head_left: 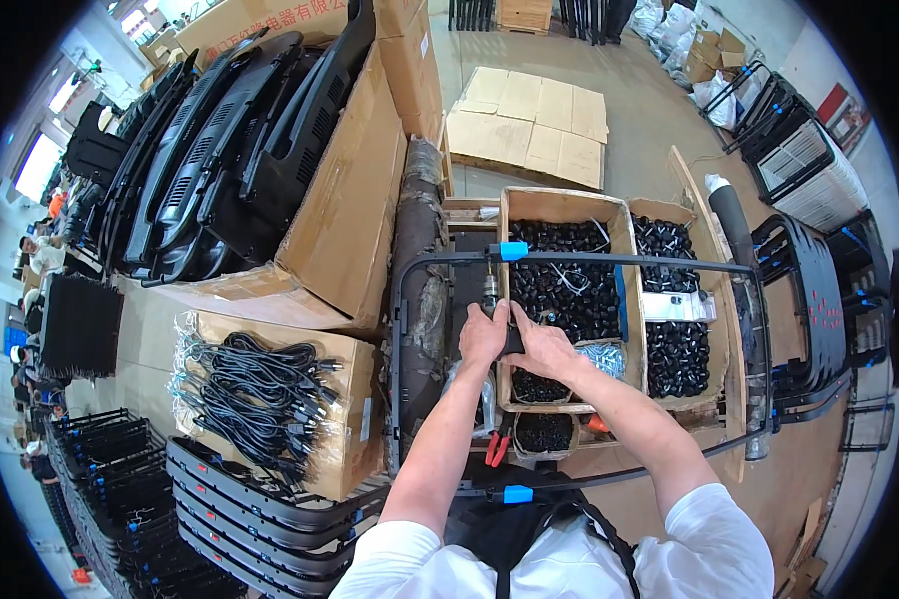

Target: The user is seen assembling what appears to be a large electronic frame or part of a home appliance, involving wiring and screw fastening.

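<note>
A power drill (490, 288) points away from me, its metal chuck close under the far bar of a black rectangular frame (629, 262). My left hand (482, 335) is closed around the drill's body, just behind the chuck. From the right, my right hand (545, 348) grips the rear of the same drill, its fingers partly hidden. A blue clip (513, 251) sits on the far bar near the chuck, and another blue clip (517, 494) is on the near bar by my body. The frame lies across a wooden bin box (567, 199) and a worn padded roll (422, 210).
Black plastic parts (559, 290) and silver screws (605, 359) fill the bins. Red-handled pliers (497, 447) hang near my waist. At left are a carton of black panels (345, 190), bundled cables (260, 394) and stacked frames (260, 519). Flattened cardboard (529, 125) lies beyond.
</note>
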Demonstrator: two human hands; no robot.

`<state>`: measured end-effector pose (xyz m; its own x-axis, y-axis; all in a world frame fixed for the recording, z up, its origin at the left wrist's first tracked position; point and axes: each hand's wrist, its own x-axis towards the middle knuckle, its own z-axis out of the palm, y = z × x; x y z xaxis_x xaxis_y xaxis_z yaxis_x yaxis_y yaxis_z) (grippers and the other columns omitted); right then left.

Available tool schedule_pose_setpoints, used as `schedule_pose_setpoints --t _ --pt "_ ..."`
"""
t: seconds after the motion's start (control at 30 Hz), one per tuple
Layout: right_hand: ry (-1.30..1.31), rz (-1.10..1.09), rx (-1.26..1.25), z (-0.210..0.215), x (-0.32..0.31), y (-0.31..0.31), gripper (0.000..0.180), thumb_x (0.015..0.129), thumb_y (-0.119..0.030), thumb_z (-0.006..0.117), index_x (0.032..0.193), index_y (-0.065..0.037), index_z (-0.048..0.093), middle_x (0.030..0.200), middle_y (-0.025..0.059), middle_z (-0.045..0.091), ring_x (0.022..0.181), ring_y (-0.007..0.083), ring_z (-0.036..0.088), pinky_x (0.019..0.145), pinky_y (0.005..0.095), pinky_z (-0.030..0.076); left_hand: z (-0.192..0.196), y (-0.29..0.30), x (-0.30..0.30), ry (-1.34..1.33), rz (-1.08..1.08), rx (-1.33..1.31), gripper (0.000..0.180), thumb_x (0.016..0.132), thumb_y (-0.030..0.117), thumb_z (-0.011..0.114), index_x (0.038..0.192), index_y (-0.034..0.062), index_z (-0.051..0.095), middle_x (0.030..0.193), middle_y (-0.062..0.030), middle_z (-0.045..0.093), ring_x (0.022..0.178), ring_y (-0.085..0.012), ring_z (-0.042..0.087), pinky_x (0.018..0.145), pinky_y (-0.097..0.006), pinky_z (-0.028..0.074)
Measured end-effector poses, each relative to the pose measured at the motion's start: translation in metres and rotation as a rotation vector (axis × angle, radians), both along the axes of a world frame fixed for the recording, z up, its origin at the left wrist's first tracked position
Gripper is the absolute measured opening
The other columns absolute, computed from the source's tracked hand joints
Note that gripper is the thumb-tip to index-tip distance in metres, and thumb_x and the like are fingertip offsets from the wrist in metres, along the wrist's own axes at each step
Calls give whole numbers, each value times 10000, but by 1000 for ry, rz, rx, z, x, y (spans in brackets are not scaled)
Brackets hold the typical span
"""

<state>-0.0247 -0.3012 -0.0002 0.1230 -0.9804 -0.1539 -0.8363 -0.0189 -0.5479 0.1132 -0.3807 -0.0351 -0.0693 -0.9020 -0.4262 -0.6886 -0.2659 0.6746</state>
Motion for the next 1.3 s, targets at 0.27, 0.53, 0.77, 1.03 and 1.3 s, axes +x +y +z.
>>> schedule_pose_setpoints --t 0.27,0.53,0.77,1.03,1.3 --pt "48 -19 -33 -9 9 6 592 842 -247 827 1308 -8 553 1376 198 543 1249 416 604 1018 490 529 -3 0 0 18 2 19 771 974 655 561 1303 -43 547 1231 -349 684 1185 -495 661 1027 -538 507" --pt "53 -16 -18 -5 12 14 636 830 -258 831 1331 -9 530 1403 184 526 1233 411 616 1013 489 537 -3 9 5 52 70 3 816 915 663 641 1319 -42 554 1243 -318 692 1196 -467 667 1027 -518 513" --pt "65 -22 -30 -6 15 23 669 826 -266 835 1365 -16 528 1450 180 511 1235 406 620 1023 483 537 7 15 9 -43 26 -102 772 857 625 728 1236 -41 636 1244 -269 698 1188 -422 674 1027 -492 516" --pt "137 -40 -16 21 12 36 670 798 -278 851 1353 -41 560 1208 206 649 1087 403 687 925 483 572 5 25 6 -57 -21 -203 641 864 578 734 1082 -22 674 1143 -254 722 1074 -442 697 942 -516 539" --pt "115 -62 -86 7 -20 42 605 800 -223 812 1267 11 506 1044 228 688 985 414 715 862 496 590 11 32 -21 -81 -99 -268 613 884 562 723 1018 -33 651 1058 -280 734 1038 -469 702 894 -554 543"
